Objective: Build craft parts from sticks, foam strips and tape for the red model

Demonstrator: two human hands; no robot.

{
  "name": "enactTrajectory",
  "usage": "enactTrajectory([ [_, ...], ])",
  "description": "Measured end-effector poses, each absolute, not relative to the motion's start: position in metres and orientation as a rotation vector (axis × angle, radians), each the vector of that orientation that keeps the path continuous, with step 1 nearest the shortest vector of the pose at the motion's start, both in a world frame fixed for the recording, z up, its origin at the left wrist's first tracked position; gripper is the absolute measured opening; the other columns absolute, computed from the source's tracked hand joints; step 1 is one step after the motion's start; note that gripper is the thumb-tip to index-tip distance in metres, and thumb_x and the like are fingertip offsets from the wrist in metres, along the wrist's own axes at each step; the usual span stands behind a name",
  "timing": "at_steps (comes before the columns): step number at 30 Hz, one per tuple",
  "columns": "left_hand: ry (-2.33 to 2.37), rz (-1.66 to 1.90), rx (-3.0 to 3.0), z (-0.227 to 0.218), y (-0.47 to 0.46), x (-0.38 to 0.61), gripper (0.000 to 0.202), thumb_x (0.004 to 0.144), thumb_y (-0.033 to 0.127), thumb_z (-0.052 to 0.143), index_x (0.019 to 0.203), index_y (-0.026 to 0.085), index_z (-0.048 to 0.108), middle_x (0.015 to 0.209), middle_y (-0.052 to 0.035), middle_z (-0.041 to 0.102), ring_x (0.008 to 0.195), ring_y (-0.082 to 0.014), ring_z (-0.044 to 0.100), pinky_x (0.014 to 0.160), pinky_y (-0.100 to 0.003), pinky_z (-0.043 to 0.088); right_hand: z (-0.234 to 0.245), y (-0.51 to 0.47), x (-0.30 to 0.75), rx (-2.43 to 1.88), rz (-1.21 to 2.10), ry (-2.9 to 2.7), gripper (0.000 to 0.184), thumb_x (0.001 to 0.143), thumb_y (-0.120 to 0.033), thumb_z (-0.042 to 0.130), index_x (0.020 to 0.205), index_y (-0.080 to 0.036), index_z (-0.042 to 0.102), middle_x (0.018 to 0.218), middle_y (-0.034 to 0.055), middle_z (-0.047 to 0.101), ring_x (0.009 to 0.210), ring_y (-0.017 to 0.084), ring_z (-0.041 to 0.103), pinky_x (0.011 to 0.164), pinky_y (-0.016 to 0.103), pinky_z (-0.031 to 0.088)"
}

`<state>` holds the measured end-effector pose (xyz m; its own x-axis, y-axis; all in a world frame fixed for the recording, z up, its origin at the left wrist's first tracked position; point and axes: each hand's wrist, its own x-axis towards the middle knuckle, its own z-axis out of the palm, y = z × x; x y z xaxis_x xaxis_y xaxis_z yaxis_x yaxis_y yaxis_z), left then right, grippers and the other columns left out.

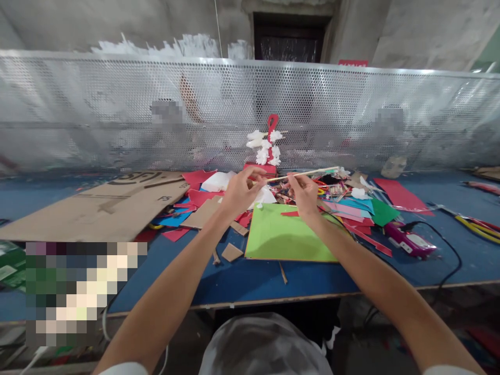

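A thin pale stick is held in the air, tilted slightly up toward the right. My left hand pinches its left end, and the fingers of my right hand close on it near the middle. Below my hands lies a bright green sheet with a red paper scrap on it. Just beyond them stands a red paper piece with a looped top, white tufts stuck along it, on a red base.
Cardboard covers the left side of the blue table. Coloured paper scraps surround the green sheet. At right are a purple corded device, yellow-handled pliers and red card. A perforated metal screen runs behind.
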<state>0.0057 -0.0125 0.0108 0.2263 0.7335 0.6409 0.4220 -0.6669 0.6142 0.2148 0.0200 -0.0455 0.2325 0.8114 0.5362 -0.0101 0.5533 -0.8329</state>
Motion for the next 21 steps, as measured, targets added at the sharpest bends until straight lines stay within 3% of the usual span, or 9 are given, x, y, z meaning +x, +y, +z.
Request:
enactTrajectory([
  [4,0.949,1.492,2.152,0.017,-0.017,0.001,0.026,0.091,0.041,0.060,0.100,0.018,0.067,0.093,-0.0063,0.069,0.069,-0.0127,0.059,0.057,-0.024,0.042,-0.048,0.034,0.230,-0.773,0.718,-1.061,0.037,0.074,-0.055,0.073,0.092,-0.023,0.066,0.092,0.0038,0.072,0.085,0.019,0.070,0.058,0.027,0.052],
  [7,0.844,1.386,2.108,0.014,-0.017,0.007,0.024,0.089,0.041,0.063,0.093,0.018,0.067,0.088,-0.0050,0.068,0.061,-0.0103,0.053,0.053,-0.023,0.039,-0.043,0.032,0.232,-0.734,0.775,-1.021,0.036,0.072,-0.050,0.076,0.093,-0.025,0.063,0.099,0.0036,0.074,0.096,0.021,0.072,0.067,0.028,0.058],
  [13,0.646,1.179,1.953,-0.005,-0.018,0.030,0.025,0.088,0.044,0.065,0.094,0.020,0.062,0.079,-0.0005,0.060,0.049,-0.0051,0.038,0.046,-0.023,0.033,-0.038,0.020,0.216,-0.600,0.896,-1.086,0.035,0.066,-0.046,0.085,0.086,-0.025,0.066,0.091,0.0013,0.075,0.092,0.019,0.073,0.089,0.034,0.061],
  [21,0.498,0.968,1.586,-0.015,-0.013,0.029,0.027,0.085,0.041,0.073,0.093,0.019,0.061,0.078,0.0017,0.055,0.047,-0.0016,0.028,0.045,-0.020,0.022,-0.048,0.021,0.215,-0.566,0.978,-1.240,0.036,0.070,-0.047,0.085,0.096,-0.025,0.074,0.091,0.0015,0.078,0.084,0.018,0.074,0.080,0.033,0.060],
])
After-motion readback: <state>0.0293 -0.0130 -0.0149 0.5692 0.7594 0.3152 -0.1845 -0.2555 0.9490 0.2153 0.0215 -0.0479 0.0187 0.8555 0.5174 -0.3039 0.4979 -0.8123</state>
